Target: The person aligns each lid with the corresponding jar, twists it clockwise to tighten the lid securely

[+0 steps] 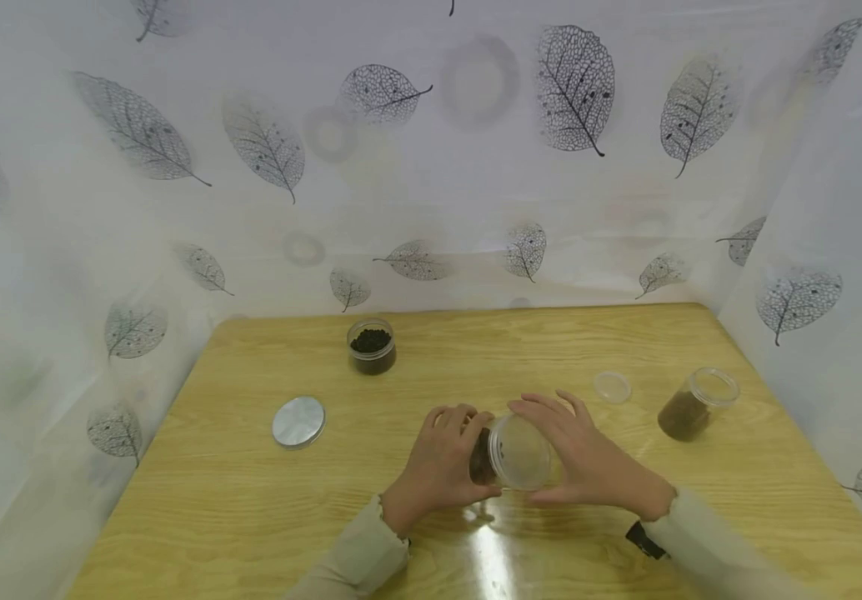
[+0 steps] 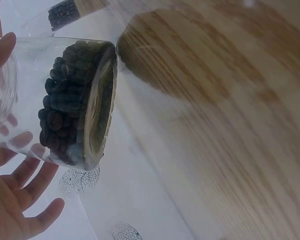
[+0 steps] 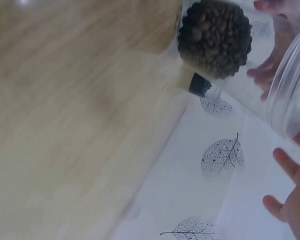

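A clear jar (image 1: 482,460) of dark, coffee-like beans is tilted over the near middle of the table, its mouth end toward the right. My left hand (image 1: 438,462) grips its side, fingers over the top and thumb below. A translucent lid (image 1: 527,454) covers the mouth, with my right hand (image 1: 588,458) around its edge, thumb low and fingers high. In the left wrist view the beans (image 2: 70,100) lie toward the jar's base. The right wrist view shows the ridged rim (image 3: 285,80) close to my right fingers (image 3: 288,164).
On the wooden table (image 1: 251,517), a low open jar (image 1: 373,358) of black grains stands at the back left, near a silver lid (image 1: 299,421). To the right are a clear disc (image 1: 612,387) and an uncovered jar (image 1: 686,414) with brown contents. Leaf-printed sheeting (image 1: 431,192) surrounds the table.
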The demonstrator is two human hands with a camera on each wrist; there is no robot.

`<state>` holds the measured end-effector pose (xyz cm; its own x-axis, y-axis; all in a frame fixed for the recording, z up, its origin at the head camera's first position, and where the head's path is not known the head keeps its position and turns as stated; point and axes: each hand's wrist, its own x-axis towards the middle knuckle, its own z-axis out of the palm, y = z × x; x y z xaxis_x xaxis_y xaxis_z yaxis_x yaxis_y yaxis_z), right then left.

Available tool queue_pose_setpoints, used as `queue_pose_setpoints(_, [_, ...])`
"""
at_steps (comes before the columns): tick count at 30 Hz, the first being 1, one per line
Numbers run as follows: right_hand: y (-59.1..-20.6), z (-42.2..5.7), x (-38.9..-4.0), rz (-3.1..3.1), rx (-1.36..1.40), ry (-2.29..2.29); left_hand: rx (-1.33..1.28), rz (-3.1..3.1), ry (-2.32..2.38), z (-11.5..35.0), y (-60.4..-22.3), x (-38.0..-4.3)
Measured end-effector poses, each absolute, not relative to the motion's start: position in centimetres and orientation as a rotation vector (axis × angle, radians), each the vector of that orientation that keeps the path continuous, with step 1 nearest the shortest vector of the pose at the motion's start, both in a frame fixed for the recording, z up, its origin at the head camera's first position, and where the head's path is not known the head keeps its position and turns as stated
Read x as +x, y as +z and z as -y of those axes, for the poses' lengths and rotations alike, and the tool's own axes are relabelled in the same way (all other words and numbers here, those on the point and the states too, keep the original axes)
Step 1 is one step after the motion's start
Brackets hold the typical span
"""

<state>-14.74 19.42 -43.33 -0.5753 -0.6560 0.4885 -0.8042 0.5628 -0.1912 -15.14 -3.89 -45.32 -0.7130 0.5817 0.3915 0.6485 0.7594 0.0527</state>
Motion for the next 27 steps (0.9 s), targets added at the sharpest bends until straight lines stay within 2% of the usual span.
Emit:
queue_pose_setpoints(4, [-42.8,-19.7,-15.7,2.354,1.339,0.517,-0.945,2.597,-0.263,3.9,-45.3,-15.1])
queue_pose_setpoints(8, [-42.8,-19.7,-15.9,2.329,1.354,0.52,-0.942,2.603,-0.259,3.9,-45.3,-15.1])
queue_pose_setpoints(27, [-45.0,-19.0,-13.3,2.485,0.926,0.781,-0.936,2.603,-0.264,3.5,-45.5,-15.2])
